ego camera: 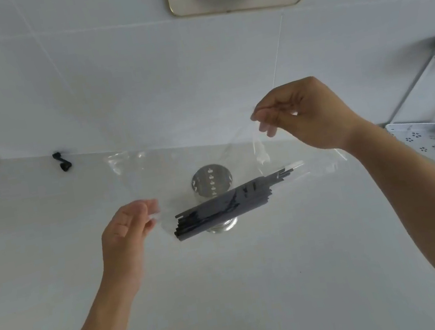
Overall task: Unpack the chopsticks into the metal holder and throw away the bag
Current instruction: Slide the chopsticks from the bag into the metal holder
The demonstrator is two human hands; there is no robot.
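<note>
White counter (52, 250) against white tile. My left hand (124, 232) pinches the clear bag (153, 169) at nine o'clock of the load, my right hand (297, 114) pinches it at two. The black chopsticks (226, 206) lie inside, over the metal holder (212, 184). I judge the film slippery, the sticks stiff and light; open counter toward six.

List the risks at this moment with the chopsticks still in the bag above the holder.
1. The chopsticks lie loose and nearly level in the clear bag, pinched only by the left hand and right hand; they may slide out and scatter.
2. They lie crosswise over the metal holder, so tipping now may miss it or topple it.
</note>
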